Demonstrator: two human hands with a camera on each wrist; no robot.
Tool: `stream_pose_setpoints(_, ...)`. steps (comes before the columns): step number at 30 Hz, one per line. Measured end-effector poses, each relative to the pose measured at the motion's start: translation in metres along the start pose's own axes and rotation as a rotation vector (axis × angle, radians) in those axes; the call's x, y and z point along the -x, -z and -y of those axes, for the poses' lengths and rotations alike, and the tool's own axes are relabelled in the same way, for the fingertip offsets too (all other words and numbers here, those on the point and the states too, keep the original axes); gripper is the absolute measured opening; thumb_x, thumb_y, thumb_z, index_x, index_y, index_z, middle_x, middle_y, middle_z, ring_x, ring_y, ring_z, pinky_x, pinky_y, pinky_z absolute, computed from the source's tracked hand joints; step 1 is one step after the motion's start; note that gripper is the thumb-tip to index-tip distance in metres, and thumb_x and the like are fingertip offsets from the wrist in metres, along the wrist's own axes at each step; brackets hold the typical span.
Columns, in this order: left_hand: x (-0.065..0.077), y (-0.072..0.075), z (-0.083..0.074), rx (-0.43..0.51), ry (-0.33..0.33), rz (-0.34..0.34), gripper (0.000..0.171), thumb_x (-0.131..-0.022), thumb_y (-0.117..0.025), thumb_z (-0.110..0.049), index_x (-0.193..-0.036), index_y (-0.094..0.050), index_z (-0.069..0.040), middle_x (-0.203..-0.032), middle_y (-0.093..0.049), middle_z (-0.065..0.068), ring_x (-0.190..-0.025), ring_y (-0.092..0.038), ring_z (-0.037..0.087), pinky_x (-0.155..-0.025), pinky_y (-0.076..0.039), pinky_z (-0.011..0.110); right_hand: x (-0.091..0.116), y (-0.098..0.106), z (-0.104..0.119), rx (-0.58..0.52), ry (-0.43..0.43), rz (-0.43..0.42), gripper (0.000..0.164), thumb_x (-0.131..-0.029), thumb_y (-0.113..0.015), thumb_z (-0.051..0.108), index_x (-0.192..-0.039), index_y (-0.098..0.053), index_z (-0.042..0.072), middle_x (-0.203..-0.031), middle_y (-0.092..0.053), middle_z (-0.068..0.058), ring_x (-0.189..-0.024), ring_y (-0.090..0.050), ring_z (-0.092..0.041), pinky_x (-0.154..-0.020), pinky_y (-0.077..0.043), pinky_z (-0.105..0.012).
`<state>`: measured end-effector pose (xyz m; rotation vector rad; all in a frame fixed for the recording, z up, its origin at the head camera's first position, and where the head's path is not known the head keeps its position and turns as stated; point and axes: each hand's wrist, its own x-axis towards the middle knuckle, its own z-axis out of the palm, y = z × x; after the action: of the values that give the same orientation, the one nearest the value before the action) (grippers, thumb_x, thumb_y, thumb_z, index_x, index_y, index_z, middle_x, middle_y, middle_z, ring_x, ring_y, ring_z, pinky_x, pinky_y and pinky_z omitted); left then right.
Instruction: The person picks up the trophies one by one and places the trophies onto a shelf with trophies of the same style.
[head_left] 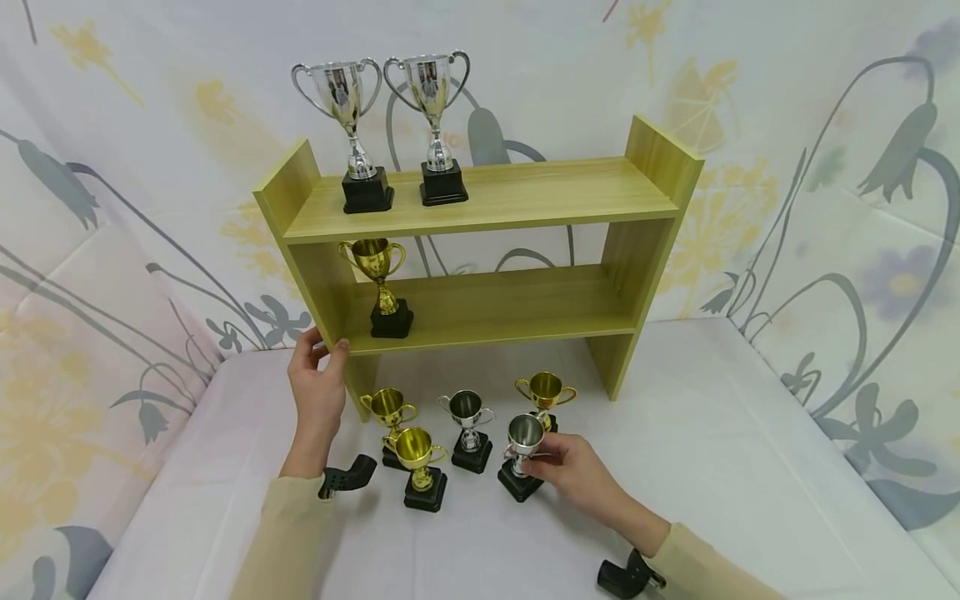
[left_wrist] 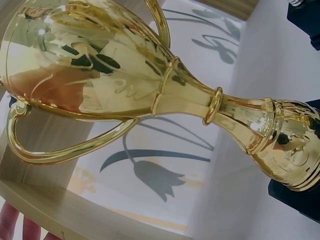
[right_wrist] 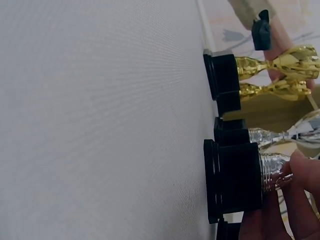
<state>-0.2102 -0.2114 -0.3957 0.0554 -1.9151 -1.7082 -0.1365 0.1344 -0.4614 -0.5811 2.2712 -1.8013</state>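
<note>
My right hand (head_left: 573, 475) pinches the stem of a small silver trophy cup (head_left: 525, 431) with a black base (right_wrist: 235, 180), which stands on the white cloth. My left hand (head_left: 318, 387) grips the front edge of the wooden shelf's left side panel (head_left: 315, 292), thumb at the front and fingers on the outer side. Close by on the cloth are two small gold trophies, one behind (head_left: 388, 406) and one in front (head_left: 416, 448). Another silver trophy (head_left: 468, 408) stands in the middle. Partly hidden behind the held cup is a gold trophy (head_left: 546, 389).
On the top board (head_left: 555, 187), two large silver trophies stand toward the left, one outer (head_left: 341, 92) and one inner (head_left: 432, 87). A gold trophy (head_left: 381, 262) sits at the left of the middle board (head_left: 510, 321). Flower-patterned cloth (head_left: 795, 208) hangs behind the shelf.
</note>
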Motion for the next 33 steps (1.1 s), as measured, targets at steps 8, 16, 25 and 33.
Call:
stream_pose_setpoints(8, -0.0002, -0.0003, -0.0003, 0.005, -0.007, 0.001, 0.034, -0.099, -0.06, -0.012, -0.131, -0.058, -0.003, -0.113, -0.053, -0.006, -0.107, -0.051, 0.015, -0.082, -0.05, 0.02, 0.0002, 0.0013, 0.0029, 0.009, -0.011, 0.0, 0.029, -0.088, -0.072, 0.002, -0.116, -0.069, -0.004, -0.11, -0.071, -0.017, -0.1, -0.069, -0.023, -0.085, -0.054, -0.026)
stream_pose_setpoints(16, -0.001, -0.0007, -0.0014, 0.008, -0.011, 0.0, 0.033, -0.098, -0.06, -0.012, -0.13, -0.058, -0.002, -0.113, -0.054, -0.003, -0.106, -0.052, 0.016, -0.082, -0.05, 0.021, 0.0006, 0.0013, 0.0044, 0.021, -0.01, 0.005, 0.027, -0.088, -0.073, 0.002, -0.114, -0.07, -0.004, -0.11, -0.071, -0.017, -0.1, -0.069, -0.021, -0.086, -0.053, -0.026)
stream_pose_setpoints(25, -0.0004, -0.0005, -0.0017, 0.008, -0.006, -0.009, 0.032, -0.098, -0.06, -0.012, -0.129, -0.059, -0.002, -0.111, -0.054, -0.005, -0.106, -0.052, 0.016, -0.081, -0.05, 0.02, 0.0015, 0.001, 0.0027, 0.011, 0.039, 0.001, 0.025, -0.087, -0.073, 0.002, -0.111, -0.071, -0.004, -0.108, -0.073, -0.014, -0.1, -0.069, -0.016, -0.087, -0.053, -0.026)
stream_pose_setpoints(33, -0.0004, -0.0006, -0.0003, 0.001, -0.004, -0.005, 0.033, -0.099, -0.059, -0.012, -0.13, -0.058, -0.002, -0.112, -0.053, -0.006, -0.107, -0.051, 0.015, -0.083, -0.049, 0.021, 0.0019, 0.0018, 0.0038, 0.004, 0.035, 0.004, 0.025, -0.087, -0.072, 0.001, -0.111, -0.071, -0.004, -0.11, -0.072, -0.015, -0.102, -0.068, -0.017, -0.087, -0.053, -0.026)
